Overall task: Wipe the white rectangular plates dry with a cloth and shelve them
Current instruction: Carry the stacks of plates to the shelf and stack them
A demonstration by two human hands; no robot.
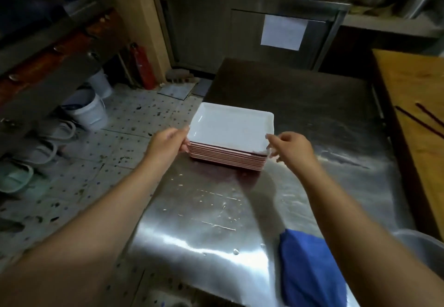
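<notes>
You are looking down at a steel worktop [216, 222] with both bare arms stretched out in front of you. A stack of plates [228, 155] sits toward its far left edge, the top plate [230, 129] white and rectangular, the edges below it showing pinkish. Your left hand [165, 144] grips the left side of the stack, fingers curled around its edge. Your right hand [292, 148] is at the stack's near right corner, fingers loosely extended and touching the top plate's rim; whether it grips is not clear. A crumpled blue cloth [310, 273] lies on the worktop close to you, under your right forearm. Water droplets dot the steel between cloth and stack. To the right lies a wooden board [413, 105] carrying two dark chopsticks [422, 120]. On the tiled floor [120, 145] to your left stand white buckets [87, 109].
</notes>
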